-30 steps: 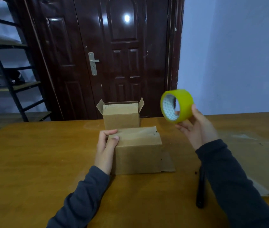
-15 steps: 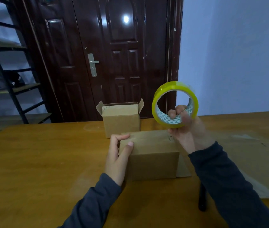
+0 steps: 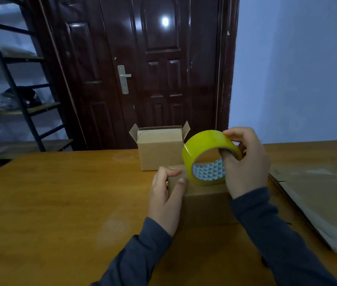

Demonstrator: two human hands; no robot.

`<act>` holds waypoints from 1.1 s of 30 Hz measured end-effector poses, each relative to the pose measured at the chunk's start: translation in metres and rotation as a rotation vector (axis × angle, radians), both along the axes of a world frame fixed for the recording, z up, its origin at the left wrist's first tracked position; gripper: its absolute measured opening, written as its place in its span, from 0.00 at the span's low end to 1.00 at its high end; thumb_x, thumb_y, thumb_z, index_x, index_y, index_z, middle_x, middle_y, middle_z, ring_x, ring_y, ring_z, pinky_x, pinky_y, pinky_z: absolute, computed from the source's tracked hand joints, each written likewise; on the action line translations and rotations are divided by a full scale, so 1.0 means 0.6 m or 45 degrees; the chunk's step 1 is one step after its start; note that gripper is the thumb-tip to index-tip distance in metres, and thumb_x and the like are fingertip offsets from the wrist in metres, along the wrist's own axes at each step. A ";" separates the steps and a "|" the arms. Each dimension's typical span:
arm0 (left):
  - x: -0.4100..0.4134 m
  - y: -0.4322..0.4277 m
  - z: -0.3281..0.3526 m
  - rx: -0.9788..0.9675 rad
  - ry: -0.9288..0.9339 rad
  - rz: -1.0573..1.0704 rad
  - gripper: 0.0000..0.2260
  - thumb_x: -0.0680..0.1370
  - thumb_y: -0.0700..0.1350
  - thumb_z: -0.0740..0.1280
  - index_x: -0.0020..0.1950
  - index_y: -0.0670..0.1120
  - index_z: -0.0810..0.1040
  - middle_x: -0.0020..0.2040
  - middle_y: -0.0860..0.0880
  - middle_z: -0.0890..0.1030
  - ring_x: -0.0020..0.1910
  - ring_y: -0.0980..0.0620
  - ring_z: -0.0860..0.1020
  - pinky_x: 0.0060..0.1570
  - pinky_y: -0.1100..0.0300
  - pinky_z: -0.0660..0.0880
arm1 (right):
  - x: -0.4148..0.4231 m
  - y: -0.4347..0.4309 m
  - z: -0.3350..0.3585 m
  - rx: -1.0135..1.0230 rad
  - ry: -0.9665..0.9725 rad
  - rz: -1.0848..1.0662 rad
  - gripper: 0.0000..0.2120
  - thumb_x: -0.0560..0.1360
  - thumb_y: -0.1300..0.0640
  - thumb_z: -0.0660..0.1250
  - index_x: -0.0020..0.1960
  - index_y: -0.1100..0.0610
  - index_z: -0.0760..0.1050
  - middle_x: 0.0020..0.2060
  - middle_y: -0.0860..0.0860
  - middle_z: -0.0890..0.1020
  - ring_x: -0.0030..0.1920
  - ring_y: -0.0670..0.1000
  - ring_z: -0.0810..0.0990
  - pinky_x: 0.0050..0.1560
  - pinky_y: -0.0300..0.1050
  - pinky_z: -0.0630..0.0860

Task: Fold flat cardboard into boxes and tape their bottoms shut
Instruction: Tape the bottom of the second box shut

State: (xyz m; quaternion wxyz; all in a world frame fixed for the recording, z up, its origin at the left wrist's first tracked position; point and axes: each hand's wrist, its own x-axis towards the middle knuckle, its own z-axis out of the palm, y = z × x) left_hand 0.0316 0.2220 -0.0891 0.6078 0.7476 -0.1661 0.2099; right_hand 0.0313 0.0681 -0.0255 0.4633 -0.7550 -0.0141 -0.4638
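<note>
Centre frame, the closed box (image 3: 204,205) sits on the surface (image 3: 60,203), left grip (image 3: 166,196) curled over its left top edge. Right grip (image 3: 246,165) holds the yellow tape roll (image 3: 205,141) just above, hiding the box top. Open-flapped box (image 3: 159,154) right behind; flat cardboard (image 3: 320,205) lower right.

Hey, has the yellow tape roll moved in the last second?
Yes. The yellow tape roll has come down and left toward the open box at the back, now overlapping its right edge.
</note>
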 end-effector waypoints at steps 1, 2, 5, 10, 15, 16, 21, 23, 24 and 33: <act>0.001 -0.001 -0.002 -0.005 -0.006 0.003 0.07 0.75 0.54 0.61 0.49 0.53 0.74 0.50 0.49 0.77 0.53 0.50 0.76 0.50 0.46 0.76 | -0.001 0.000 -0.002 -0.072 -0.002 -0.051 0.13 0.72 0.60 0.70 0.51 0.46 0.74 0.43 0.42 0.76 0.44 0.45 0.73 0.38 0.29 0.65; 0.002 -0.002 -0.003 -0.005 -0.010 0.008 0.08 0.76 0.54 0.60 0.50 0.53 0.74 0.50 0.49 0.78 0.53 0.49 0.76 0.49 0.44 0.76 | -0.002 0.002 -0.003 -0.127 -0.003 -0.065 0.14 0.72 0.61 0.70 0.53 0.46 0.74 0.42 0.39 0.73 0.45 0.46 0.72 0.39 0.29 0.65; 0.008 -0.001 -0.004 -0.034 0.034 -0.010 0.11 0.77 0.55 0.56 0.50 0.54 0.75 0.50 0.49 0.78 0.52 0.47 0.77 0.49 0.39 0.74 | -0.001 0.006 -0.008 -0.297 0.061 0.018 0.19 0.74 0.60 0.68 0.62 0.48 0.72 0.49 0.39 0.74 0.51 0.43 0.70 0.47 0.27 0.65; 0.007 0.009 0.013 -0.101 -0.076 0.136 0.17 0.75 0.58 0.47 0.45 0.54 0.74 0.51 0.52 0.75 0.57 0.57 0.72 0.57 0.55 0.68 | 0.004 0.008 -0.016 -0.483 0.054 0.139 0.27 0.77 0.62 0.64 0.72 0.46 0.61 0.63 0.46 0.72 0.50 0.35 0.67 0.39 0.22 0.67; 0.018 0.022 0.035 -0.214 -0.077 0.074 0.24 0.72 0.63 0.51 0.35 0.45 0.72 0.43 0.40 0.75 0.51 0.43 0.73 0.56 0.49 0.68 | 0.005 0.019 -0.030 -0.408 -0.049 0.127 0.26 0.77 0.62 0.63 0.68 0.46 0.57 0.57 0.39 0.69 0.51 0.40 0.73 0.46 0.42 0.81; 0.016 0.022 0.039 -0.210 -0.099 0.025 0.25 0.73 0.63 0.51 0.35 0.44 0.73 0.42 0.39 0.74 0.50 0.42 0.73 0.57 0.47 0.69 | 0.006 0.019 -0.032 -0.422 -0.061 0.123 0.25 0.77 0.63 0.63 0.68 0.47 0.57 0.57 0.41 0.70 0.52 0.40 0.72 0.48 0.40 0.80; 0.003 0.017 0.052 -0.196 -0.117 -0.107 0.22 0.74 0.59 0.59 0.32 0.41 0.69 0.37 0.44 0.68 0.41 0.52 0.69 0.44 0.63 0.67 | 0.012 0.018 -0.032 -0.558 -0.183 0.100 0.25 0.75 0.67 0.65 0.67 0.53 0.61 0.62 0.51 0.70 0.60 0.37 0.65 0.57 0.25 0.65; 0.005 0.019 0.050 -0.231 -0.085 -0.138 0.24 0.74 0.58 0.61 0.34 0.37 0.68 0.37 0.42 0.67 0.39 0.51 0.68 0.41 0.63 0.67 | 0.014 0.018 -0.033 -0.577 -0.192 0.089 0.26 0.74 0.68 0.65 0.67 0.53 0.62 0.61 0.50 0.69 0.60 0.38 0.65 0.57 0.22 0.65; 0.004 0.020 0.051 -0.248 -0.065 -0.161 0.23 0.74 0.57 0.62 0.35 0.36 0.69 0.37 0.41 0.67 0.39 0.49 0.68 0.41 0.61 0.67 | 0.015 0.018 -0.035 -0.574 -0.193 0.087 0.26 0.74 0.68 0.65 0.67 0.53 0.62 0.61 0.49 0.68 0.60 0.38 0.65 0.57 0.21 0.65; 0.005 0.033 0.063 -0.448 0.041 -0.268 0.12 0.76 0.46 0.60 0.35 0.42 0.73 0.36 0.42 0.72 0.40 0.49 0.73 0.44 0.55 0.70 | 0.000 0.019 -0.016 -0.176 0.061 0.212 0.35 0.70 0.52 0.74 0.72 0.49 0.60 0.64 0.42 0.68 0.53 0.34 0.73 0.48 0.24 0.72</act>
